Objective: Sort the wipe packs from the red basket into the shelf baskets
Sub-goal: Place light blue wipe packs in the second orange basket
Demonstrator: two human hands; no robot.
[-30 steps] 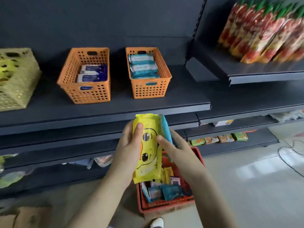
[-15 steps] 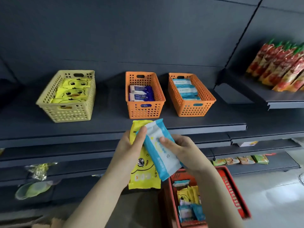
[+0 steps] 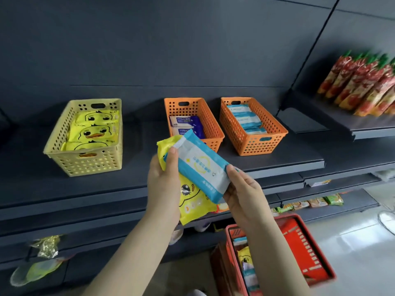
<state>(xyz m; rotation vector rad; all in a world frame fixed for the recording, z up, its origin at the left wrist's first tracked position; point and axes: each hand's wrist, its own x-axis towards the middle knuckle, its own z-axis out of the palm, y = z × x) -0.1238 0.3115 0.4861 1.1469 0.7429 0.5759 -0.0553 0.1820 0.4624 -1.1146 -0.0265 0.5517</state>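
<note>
Blue-and-white wipe pack (image 3: pixel 201 167), pinched at its lower end by the right hand (image 3: pixel 243 195), lay across the yellow duck wipe pack (image 3: pixel 192 204) gripped in the left hand (image 3: pixel 163 189), above the red basket (image 3: pixel 299 238).

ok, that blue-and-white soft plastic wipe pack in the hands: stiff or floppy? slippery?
Probably semi-soft: the blue-and-white soft plastic wipe pack shows a flat slab shape, unsagged, though pinched only at its ends by the left hand and right hand. Likely light, since fingertips alone carry it. Its film looks smooth, so possibly slippery; flat faces should not roll.
</note>
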